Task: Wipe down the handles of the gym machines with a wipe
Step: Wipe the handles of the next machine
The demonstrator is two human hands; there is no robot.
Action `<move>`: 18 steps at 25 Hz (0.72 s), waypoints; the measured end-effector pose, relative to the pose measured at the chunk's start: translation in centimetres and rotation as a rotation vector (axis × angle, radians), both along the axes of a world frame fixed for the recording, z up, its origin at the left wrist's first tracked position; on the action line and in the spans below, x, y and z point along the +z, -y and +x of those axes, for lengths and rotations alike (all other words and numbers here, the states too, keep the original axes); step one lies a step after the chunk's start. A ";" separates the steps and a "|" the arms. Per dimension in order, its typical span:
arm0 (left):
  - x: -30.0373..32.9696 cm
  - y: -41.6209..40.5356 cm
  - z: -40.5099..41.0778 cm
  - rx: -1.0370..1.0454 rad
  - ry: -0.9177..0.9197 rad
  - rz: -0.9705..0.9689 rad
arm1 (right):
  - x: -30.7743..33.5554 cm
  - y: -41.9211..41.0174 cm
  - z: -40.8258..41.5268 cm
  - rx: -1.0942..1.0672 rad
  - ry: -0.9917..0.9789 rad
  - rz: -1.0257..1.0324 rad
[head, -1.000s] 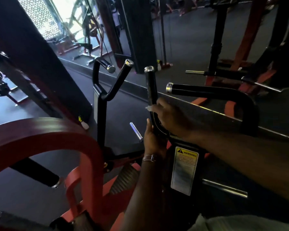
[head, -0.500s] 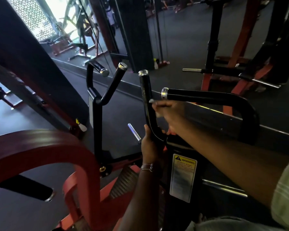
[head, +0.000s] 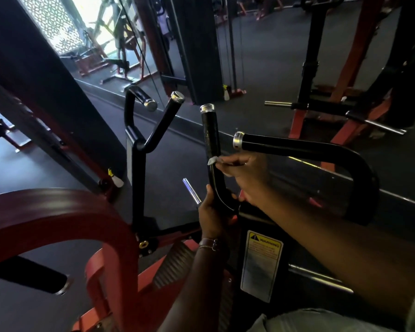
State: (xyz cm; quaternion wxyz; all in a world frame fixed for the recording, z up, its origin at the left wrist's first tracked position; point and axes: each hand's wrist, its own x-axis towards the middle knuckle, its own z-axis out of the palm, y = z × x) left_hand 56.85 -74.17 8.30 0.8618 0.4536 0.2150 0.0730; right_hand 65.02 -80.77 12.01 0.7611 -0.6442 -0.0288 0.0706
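Pressing wipe (head: 211, 160) on handle (head: 210, 137) (right hand (head: 243, 178))

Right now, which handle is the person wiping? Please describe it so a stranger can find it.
Find the white warning label on the black post. Just above it an upright black handle rises, chrome-capped. Unlike the horizontal handle beside it, both hands touch it: left hand low, right hand pressing a wipe.

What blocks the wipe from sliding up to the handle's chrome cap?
Nothing visible. The right hand presses the wipe on the upright handle; the grip above is bare to the cap. The left hand grips lower down.
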 end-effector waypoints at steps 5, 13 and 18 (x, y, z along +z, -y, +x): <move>1.8 -2.4 2.3 -0.085 0.049 -0.064 | 0.3 -3.1 -0.8 -0.292 0.193 -0.118; 2.3 -1.7 3.2 0.041 0.006 0.221 | 1.3 -0.5 -1.2 0.050 0.953 -1.104; 3.4 -1.0 2.9 0.056 -0.006 0.195 | 8.0 -2.6 -0.1 0.044 1.099 -1.336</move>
